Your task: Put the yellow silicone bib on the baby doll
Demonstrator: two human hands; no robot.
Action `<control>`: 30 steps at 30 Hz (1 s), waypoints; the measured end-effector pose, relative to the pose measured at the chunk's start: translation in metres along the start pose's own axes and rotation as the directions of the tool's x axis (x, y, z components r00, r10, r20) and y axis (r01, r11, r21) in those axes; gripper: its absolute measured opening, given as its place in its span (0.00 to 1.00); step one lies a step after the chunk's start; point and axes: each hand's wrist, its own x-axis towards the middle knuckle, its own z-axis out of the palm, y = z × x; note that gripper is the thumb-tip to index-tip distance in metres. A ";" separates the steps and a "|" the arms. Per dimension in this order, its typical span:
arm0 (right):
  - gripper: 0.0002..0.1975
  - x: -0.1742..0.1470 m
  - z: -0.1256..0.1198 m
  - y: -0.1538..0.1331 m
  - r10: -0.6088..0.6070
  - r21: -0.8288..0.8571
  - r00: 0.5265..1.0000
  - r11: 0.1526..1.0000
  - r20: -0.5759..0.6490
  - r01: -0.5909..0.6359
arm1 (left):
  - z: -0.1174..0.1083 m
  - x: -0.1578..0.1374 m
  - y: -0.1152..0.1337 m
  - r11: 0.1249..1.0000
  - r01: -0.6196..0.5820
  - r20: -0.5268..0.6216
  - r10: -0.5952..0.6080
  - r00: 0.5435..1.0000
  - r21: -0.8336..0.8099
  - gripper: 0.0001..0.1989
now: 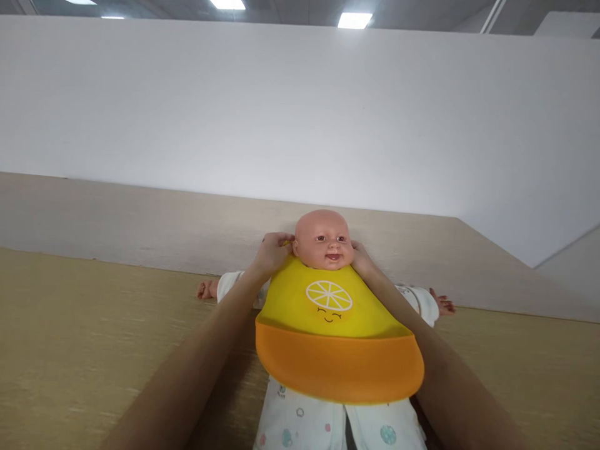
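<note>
A baby doll (323, 232) in white patterned clothes lies face up with its arms spread. Over its chest lies a yellow bib (290, 294) with a white citrus slice and a smiling face printed on it, and an orange catch pocket along the bottom. At the left of the doll's neck, my left hand (274, 251) is closed on the bib's upper edge. My right hand (362, 256) grips the bib's other upper end at the right of the neck; its fingertips are hidden behind the doll's head.
The doll lies on a wood-toned surface (94, 350). Behind its head rises a low wood-toned ledge (140, 219), backed by a white partition (281, 112). Ceiling lights (355, 20) show above the partition.
</note>
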 end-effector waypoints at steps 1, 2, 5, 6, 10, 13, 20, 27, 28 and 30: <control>0.12 -0.001 0.001 -0.001 0.013 0.024 1.000 1.000 -0.012 -0.013 | 0.000 0.001 0.000 1.000 -0.017 -0.013 0.017 1.000 0.021 0.11; 0.12 -0.002 0.001 -0.002 0.025 0.045 0.999 0.999 -0.024 -0.024 | -0.001 0.001 0.000 0.998 -0.031 -0.028 0.032 0.999 0.051 0.12; 0.11 -0.004 0.003 -0.005 0.031 0.080 0.999 0.996 -0.034 -0.028 | -0.001 -0.001 0.003 0.989 -0.034 -0.079 0.046 0.996 0.145 0.14; 0.10 -0.005 0.003 -0.005 0.027 0.086 0.999 0.996 -0.034 -0.024 | -0.001 -0.002 0.005 0.984 -0.029 -0.097 0.046 0.994 0.175 0.14; 0.09 -0.006 0.001 -0.009 0.010 0.064 1.000 0.998 -0.021 -0.008 | 0.001 -0.006 0.011 0.962 -0.014 -0.143 0.055 0.988 0.274 0.12; 0.10 -0.007 -0.001 -0.010 0.007 0.027 1.000 1.000 0.006 -0.007 | 0.001 -0.008 0.014 0.947 -0.016 -0.156 0.069 0.985 0.322 0.12; 0.13 -0.007 -0.003 -0.012 -0.021 0.023 0.999 1.000 0.040 0.020 | 0.002 -0.009 0.015 0.898 -0.147 -0.059 0.188 0.980 0.414 0.13; 0.12 -0.005 -0.005 -0.012 -0.034 0.031 0.999 0.999 0.036 0.032 | 0.001 -0.008 0.017 0.888 -0.206 0.004 0.225 0.974 0.412 0.13; 0.13 -0.005 -0.005 -0.012 -0.033 0.025 0.999 0.999 0.032 0.032 | 0.001 -0.008 0.016 0.900 -0.197 0.006 0.211 0.977 0.390 0.13; 0.12 -0.004 -0.005 -0.011 -0.030 0.004 0.999 1.000 0.021 0.029 | 0.001 -0.007 0.015 0.918 -0.178 0.009 0.188 0.982 0.353 0.13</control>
